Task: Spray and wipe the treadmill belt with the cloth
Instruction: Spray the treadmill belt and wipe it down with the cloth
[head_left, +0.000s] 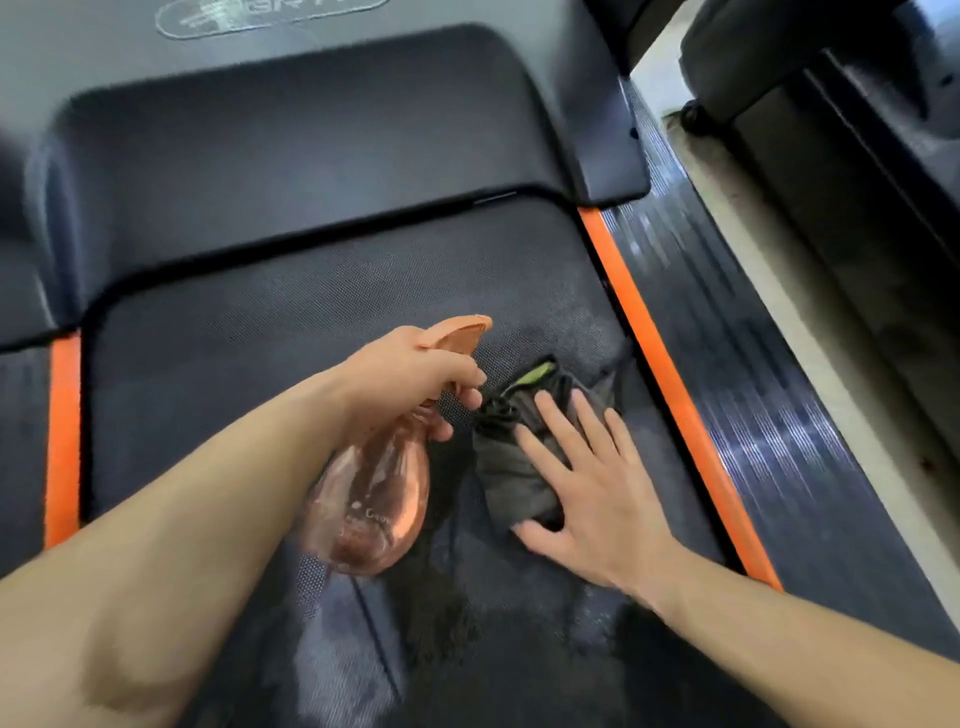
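The dark textured treadmill belt fills the middle of the view, with wet patches near the bottom. My left hand grips the neck of a translucent orange spray bottle, nozzle pointing forward and to the right. Just right of the bottle lies a folded dark grey cloth with a green edge, flat on the belt. My right hand presses on the cloth with its fingers spread and straight, thumb on the belt beside it.
Orange strips line both sides of the belt, with ribbed dark side rails outside them. The motor cover rises ahead. A pale floor strip and another dark machine lie to the right.
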